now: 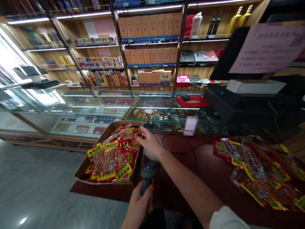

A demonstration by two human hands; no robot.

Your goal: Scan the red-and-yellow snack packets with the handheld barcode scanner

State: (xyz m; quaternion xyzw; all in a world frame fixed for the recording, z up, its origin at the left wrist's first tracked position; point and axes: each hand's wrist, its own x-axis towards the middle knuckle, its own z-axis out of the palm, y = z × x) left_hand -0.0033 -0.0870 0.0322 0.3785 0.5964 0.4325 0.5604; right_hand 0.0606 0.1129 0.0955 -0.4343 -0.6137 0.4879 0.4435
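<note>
My left hand [141, 199] is wrapped around the handle of a dark barcode scanner [150, 170], which shows a small blue light on its head. Reaching across above the scanner, my right hand [150, 142] has its fingers apart at the right edge of a cardboard box [136, 173]. Inside that box lie several red and yellow snack packets [110, 159] with brown sticks showing through clear windows. The fingertips of my right hand are over the packets there; whether they touch one I cannot tell.
On the dark red counter [176, 178], a pile of similar packets [264, 175] lies to the right. A black cable [177, 153] loops behind my right arm. Glass display cases [105, 98] stand ahead, with a red mouse pad [193, 101] and a black checkout terminal [240, 105].
</note>
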